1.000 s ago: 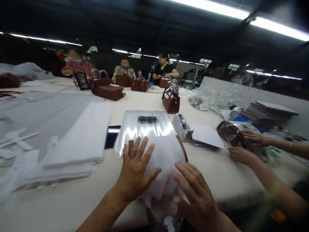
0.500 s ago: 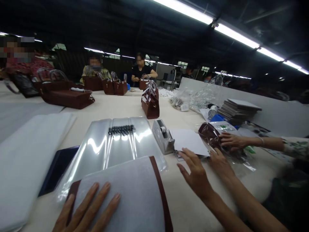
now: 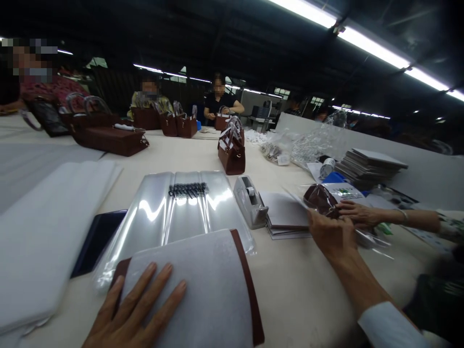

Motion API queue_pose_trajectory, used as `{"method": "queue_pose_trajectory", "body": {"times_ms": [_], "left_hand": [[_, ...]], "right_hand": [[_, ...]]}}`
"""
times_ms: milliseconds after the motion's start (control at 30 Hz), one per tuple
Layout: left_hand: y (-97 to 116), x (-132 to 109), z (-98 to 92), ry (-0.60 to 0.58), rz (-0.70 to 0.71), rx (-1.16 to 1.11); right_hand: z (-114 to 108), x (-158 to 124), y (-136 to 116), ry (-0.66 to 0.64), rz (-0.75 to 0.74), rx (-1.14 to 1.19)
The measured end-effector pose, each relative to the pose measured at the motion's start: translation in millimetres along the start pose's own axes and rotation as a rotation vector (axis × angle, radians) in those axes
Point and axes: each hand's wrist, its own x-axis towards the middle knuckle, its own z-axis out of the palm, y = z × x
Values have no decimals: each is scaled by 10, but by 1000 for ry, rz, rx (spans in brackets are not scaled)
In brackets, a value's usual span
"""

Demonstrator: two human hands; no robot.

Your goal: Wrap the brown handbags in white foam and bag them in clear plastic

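My left hand point(image 3: 134, 309) lies flat with spread fingers on a brown bag piece point(image 3: 248, 290) covered by a white sheet point(image 3: 192, 285). To the right, my right hand point(image 3: 331, 234) is closed at the edge of a thin white card point(image 3: 295, 195), seen almost edge-on as it tilts up off a stack of cards point(image 3: 288, 212). Just beyond it, a co-worker's hand point(image 3: 357, 212) rests on a brown item point(image 3: 319, 198) in a clear plastic bag. My right fingertips are partly hidden.
Clear plastic bags point(image 3: 188, 208) lie stacked ahead, beside a tape dispenser point(image 3: 250, 200). White sheets point(image 3: 43, 232) cover the left, near a dark blue flat item point(image 3: 96, 241). A brown handbag point(image 3: 232, 157) stands farther back; grey boards point(image 3: 369, 166) are piled right.
My right hand has reached forward and right and closed on the top white card, which has lifted off its stack. My left hand stays on the covered piece. The view has shifted slightly.
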Motion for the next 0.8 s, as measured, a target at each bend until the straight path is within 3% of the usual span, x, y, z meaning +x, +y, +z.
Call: {"method": "queue_pose_trajectory", "body": {"times_ms": [167,267,367,467,533,600,733,800], "left_hand": [[58,97,-218,-48,-23,-68],[163,275,-496,7,-235,-251],[277,605,-802,114,-497,-586],[278,916,-969,173,-516,-766],[219,993,-986,108,-430,-860],[160,953,-959,20,-366,-938],[133,747,-895,-80,-351,-922],[144,681,-887,-114,-347,-908]], "right_hand": [[-443,159,-178,364,14,-48],[-982,99,-467,633,-148,41],[-1619,-68,-955,693,-340,292],[-2077,-256,-1381,559,-657,673],[-2202,-342,-1538,427,-750,892],[-2213,-385,-1598,225,-699,1077],[-2128,-401,-1596,-342,-533,1276],[-2102,-392,-1601,-523,-485,1348]]}}
